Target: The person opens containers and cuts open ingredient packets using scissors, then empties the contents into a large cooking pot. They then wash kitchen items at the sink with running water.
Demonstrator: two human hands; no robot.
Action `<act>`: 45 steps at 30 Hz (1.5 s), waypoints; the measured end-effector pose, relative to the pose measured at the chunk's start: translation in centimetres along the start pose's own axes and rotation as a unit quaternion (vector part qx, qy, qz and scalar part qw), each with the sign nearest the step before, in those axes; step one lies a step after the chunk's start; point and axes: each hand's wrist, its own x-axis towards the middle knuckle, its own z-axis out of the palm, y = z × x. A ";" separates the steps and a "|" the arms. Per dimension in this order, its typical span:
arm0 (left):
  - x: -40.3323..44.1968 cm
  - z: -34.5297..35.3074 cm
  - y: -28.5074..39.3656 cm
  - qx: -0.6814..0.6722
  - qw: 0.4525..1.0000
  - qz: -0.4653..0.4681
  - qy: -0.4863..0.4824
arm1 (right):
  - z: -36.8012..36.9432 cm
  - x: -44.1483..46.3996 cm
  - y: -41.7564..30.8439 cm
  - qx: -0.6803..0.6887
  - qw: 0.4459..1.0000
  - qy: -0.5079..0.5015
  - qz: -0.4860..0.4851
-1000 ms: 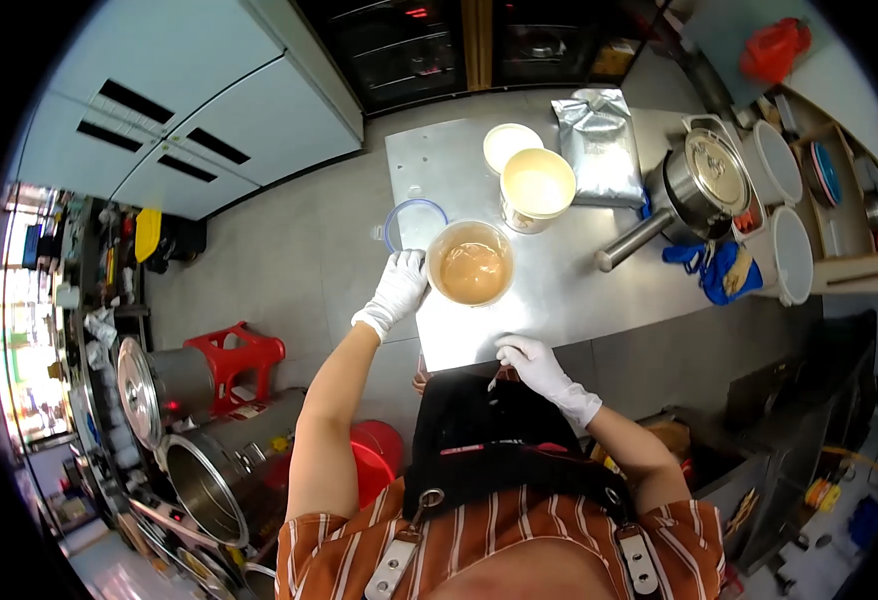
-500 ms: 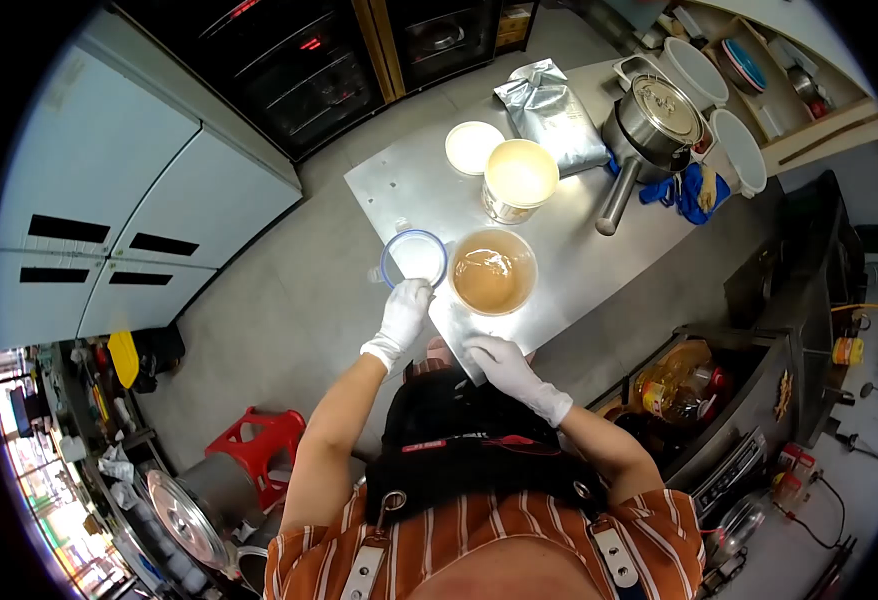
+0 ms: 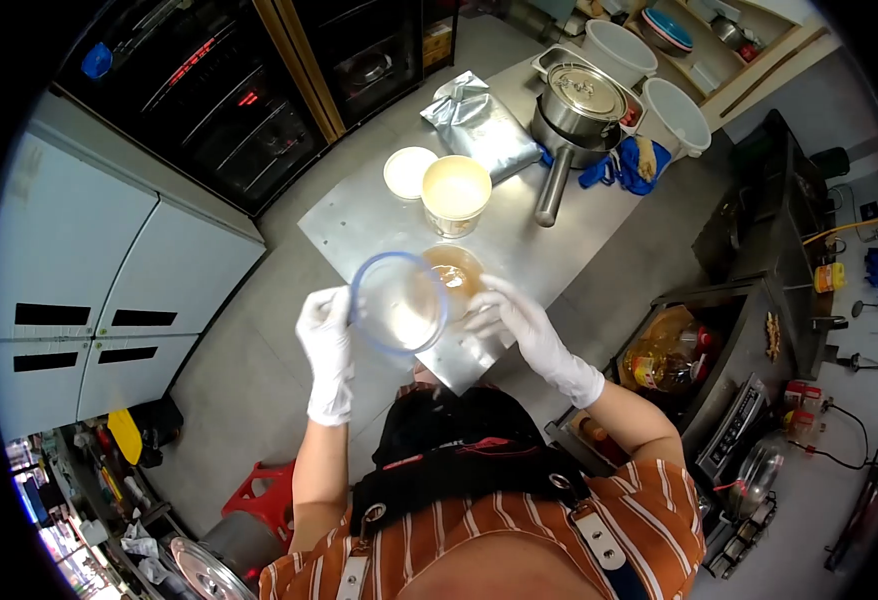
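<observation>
Lifted since the earlier frame, the blue-rimmed lid (image 3: 399,300), probably light, stiff, best gripped at its edge, is pinched in the left hand (image 3: 325,345) at eight o'clock of the tub (image 3: 470,263). The right hand (image 3: 524,325) is at four, grip unclear. The cream bucket (image 3: 456,188) crowds twelve; the saucepan (image 3: 554,187), beyond, one.

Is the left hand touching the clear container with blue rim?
Touching: the head view shows the left hand holding the clear container at its left side.
</observation>
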 end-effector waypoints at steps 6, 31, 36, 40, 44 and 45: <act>0.5 4.5 -3.8 0.050 0.998 0.004 -0.023 | -1.1 2.0 1.4 -0.062 0.993 0.087 0.059; 0.6 6.4 -7.8 0.236 0.952 0.166 -0.100 | 1.1 5.0 7.8 -0.290 0.939 0.169 -0.070; 0.6 4.1 -5.9 0.230 0.937 0.174 -0.196 | -1.4 6.0 5.2 -0.286 0.952 0.107 -0.017; -0.7 3.7 -4.7 0.337 0.864 0.217 -0.303 | -3.1 9.7 3.6 -0.168 0.978 -0.045 -0.119; -0.5 3.6 -7.0 0.428 0.803 0.307 -0.281 | -2.3 10.6 3.9 -0.172 0.979 -0.084 -0.065; -0.6 3.8 -6.9 0.435 0.797 0.315 -0.277 | -2.0 10.7 4.3 -0.172 0.981 -0.060 -0.068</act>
